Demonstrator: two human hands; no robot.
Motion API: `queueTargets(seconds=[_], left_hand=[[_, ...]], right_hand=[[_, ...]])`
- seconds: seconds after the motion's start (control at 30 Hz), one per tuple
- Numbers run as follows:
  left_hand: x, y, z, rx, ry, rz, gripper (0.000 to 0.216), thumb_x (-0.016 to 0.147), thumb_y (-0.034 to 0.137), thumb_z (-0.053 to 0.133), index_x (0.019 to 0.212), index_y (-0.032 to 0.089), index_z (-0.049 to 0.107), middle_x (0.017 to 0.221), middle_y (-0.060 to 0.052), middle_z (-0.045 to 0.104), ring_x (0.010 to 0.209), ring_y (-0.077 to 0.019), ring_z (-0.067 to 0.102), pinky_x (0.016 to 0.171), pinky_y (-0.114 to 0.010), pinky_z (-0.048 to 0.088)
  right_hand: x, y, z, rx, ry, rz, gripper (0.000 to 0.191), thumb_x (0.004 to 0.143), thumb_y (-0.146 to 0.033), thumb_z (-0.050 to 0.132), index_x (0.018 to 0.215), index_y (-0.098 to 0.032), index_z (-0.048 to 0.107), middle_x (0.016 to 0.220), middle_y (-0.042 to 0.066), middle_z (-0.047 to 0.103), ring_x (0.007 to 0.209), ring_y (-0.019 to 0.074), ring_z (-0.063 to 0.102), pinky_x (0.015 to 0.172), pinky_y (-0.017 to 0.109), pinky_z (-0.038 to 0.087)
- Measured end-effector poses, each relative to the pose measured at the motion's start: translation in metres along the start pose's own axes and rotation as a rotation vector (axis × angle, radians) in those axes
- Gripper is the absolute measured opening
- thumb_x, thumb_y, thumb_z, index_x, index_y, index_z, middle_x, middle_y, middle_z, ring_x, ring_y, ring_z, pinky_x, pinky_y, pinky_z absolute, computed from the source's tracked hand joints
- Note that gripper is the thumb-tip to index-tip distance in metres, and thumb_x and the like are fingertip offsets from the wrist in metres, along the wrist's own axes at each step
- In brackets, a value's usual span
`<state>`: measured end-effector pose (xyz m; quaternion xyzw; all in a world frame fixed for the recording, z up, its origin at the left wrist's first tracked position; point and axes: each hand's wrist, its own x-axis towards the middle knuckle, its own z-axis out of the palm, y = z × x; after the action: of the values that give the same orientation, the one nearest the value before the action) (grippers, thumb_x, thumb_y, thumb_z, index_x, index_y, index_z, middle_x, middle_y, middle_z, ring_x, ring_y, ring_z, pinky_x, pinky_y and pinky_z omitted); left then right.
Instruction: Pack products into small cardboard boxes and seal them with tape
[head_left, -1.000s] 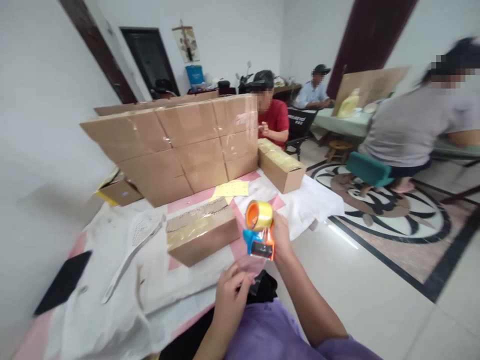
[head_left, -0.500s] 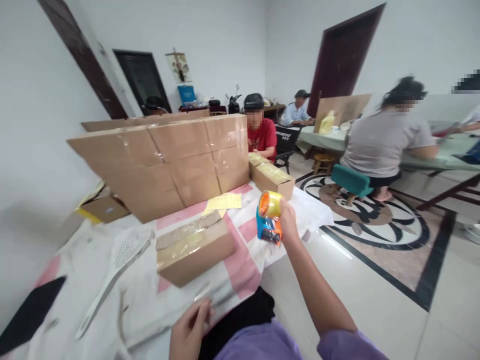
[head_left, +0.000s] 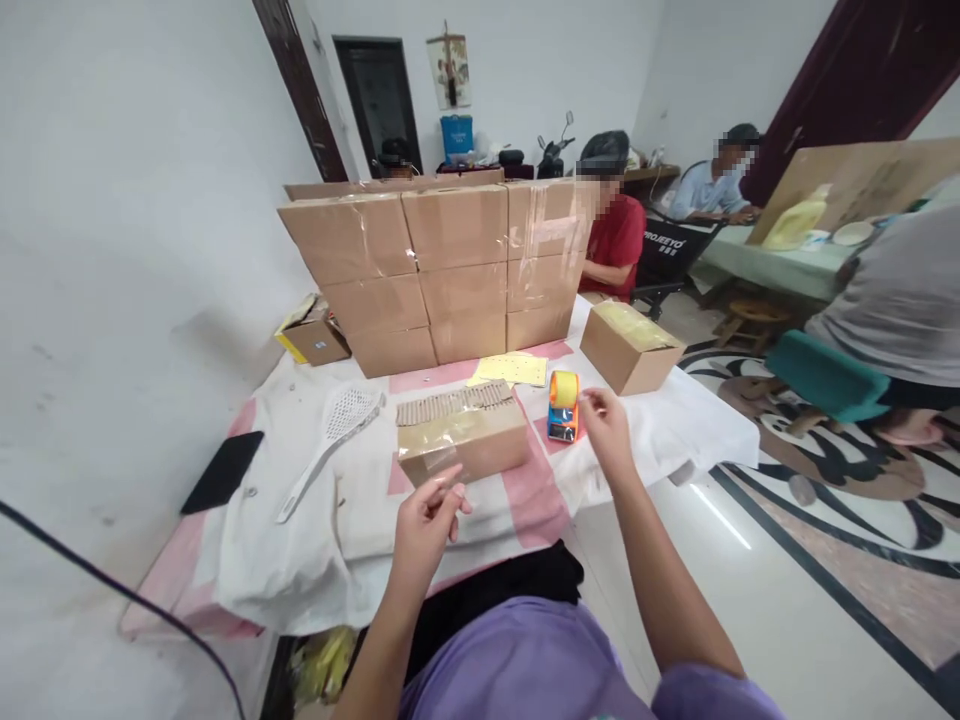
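An orange and blue tape dispenser (head_left: 563, 406) with a yellowish roll stands on the white cloth, just right of a taped cardboard box (head_left: 463, 445) that has a strip of corrugated card along its far edge. My right hand (head_left: 606, 430) hovers just right of the dispenser with its fingers loosely apart and nothing in them. In front of the box's near face my left hand (head_left: 429, 518) is raised, with thumb and fingers pinched together. Whether it holds a clear strip I cannot make out.
A wall of stacked cardboard boxes (head_left: 442, 265) lines the table's far side. Another box (head_left: 628, 345), a yellow sheet (head_left: 511, 369), a white slotted scoop (head_left: 330, 440) and a black phone (head_left: 222, 471) lie around. A person in red sits behind; others sit at a green table (head_left: 780, 265) to the right.
My right hand has set the tape dispenser down on the cloth and let go of it. My left hand rose from the table edge toward the box. The view swung left.
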<state>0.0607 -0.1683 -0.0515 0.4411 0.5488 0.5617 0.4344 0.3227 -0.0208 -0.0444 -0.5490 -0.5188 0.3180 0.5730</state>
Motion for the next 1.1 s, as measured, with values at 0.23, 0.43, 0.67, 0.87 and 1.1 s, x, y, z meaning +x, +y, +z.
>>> queueTargets(seconds=[0.23, 0.43, 0.67, 0.87, 1.1], left_hand=[[-0.006, -0.003, 0.015, 0.079, -0.110, 0.053, 0.047, 0.089, 0.044, 0.066, 0.123, 0.012, 0.067, 0.067, 0.001, 0.066, 0.047, -0.0065, 0.048, 0.046, -0.019, 0.040], [0.001, 0.023, 0.017, -0.082, 0.071, 0.036, 0.080, 0.088, 0.047, 0.066, 0.154, 0.018, 0.031, 0.068, 0.005, 0.065, 0.038, -0.0044, 0.038, 0.038, -0.017, 0.030], [0.050, 0.039, 0.013, -0.002, 0.111, 0.019, 0.071, 0.092, 0.032, 0.057, 0.156, 0.024, 0.029, 0.075, 0.003, 0.069, 0.040, -0.0051, 0.038, 0.041, -0.018, 0.033], [0.067, 0.041, 0.014, 0.358, 0.069, 0.039, 0.053, 0.096, 0.026, 0.045, 0.149, 0.022, 0.049, 0.076, 0.001, 0.072, 0.047, -0.0088, 0.046, 0.052, -0.022, 0.041], [0.065, 0.062, 0.026, 0.883, 0.139, 0.068, 0.038, 0.093, 0.019, 0.047, 0.116, 0.025, 0.077, 0.104, -0.011, 0.079, 0.096, -0.0289, 0.070, 0.077, -0.035, 0.046]], right_hand=[[-0.075, -0.071, 0.063, 0.128, -0.734, -0.238, 0.017, 0.083, -0.038, 0.073, 0.083, -0.021, 0.075, 0.082, 0.002, 0.062, 0.077, 0.0166, 0.057, 0.071, 0.030, 0.044], [-0.028, -0.095, 0.097, 0.119, -0.756, -0.381, 0.015, 0.081, -0.031, 0.072, 0.070, -0.020, 0.073, 0.079, 0.001, 0.065, 0.080, 0.0164, 0.060, 0.079, 0.031, 0.045], [0.026, -0.092, 0.136, -0.197, -0.852, -0.277, 0.018, 0.078, -0.028, 0.067, 0.070, -0.014, 0.074, 0.063, -0.001, 0.064, 0.058, 0.0117, 0.052, 0.057, 0.025, 0.038], [0.037, -0.082, 0.150, -0.369, -0.853, -0.310, 0.012, 0.074, -0.018, 0.066, 0.066, -0.015, 0.074, 0.062, 0.000, 0.066, 0.062, 0.0123, 0.056, 0.060, 0.023, 0.037], [0.034, -0.084, 0.153, -0.548, -0.785, -0.367, 0.012, 0.078, -0.018, 0.067, 0.068, -0.016, 0.074, 0.072, 0.003, 0.073, 0.075, 0.0165, 0.063, 0.072, 0.025, 0.040]])
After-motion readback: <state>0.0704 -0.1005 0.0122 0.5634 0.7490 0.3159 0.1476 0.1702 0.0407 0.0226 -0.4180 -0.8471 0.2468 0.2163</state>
